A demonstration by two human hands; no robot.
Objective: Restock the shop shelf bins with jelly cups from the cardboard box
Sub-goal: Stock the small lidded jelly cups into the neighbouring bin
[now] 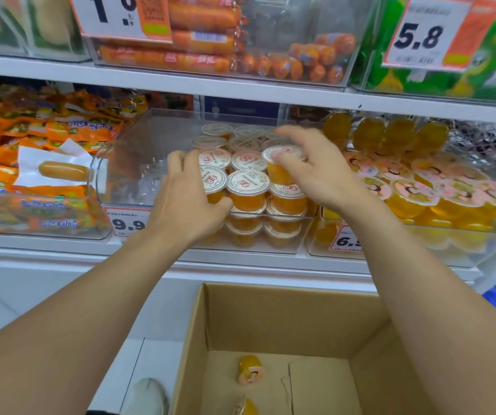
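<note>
Right hand (309, 169) held a jelly cup (282, 167) in a pinching grip above the stacked cups in the clear bin (127, 163); left hand (192, 199) curled round a front-row cup (212, 187); cardboard box (270, 324) stood below both hands.

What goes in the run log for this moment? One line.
left hand steadying jelly cups | right hand placing one cup | clear bin part-filled | cardboard box nearly empty

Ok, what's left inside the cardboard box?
Two orange jelly cups lie in the cardboard box: one on its side, another cut off by the bottom edge. The right arm covers the box's right part, so more may hide there.
</note>
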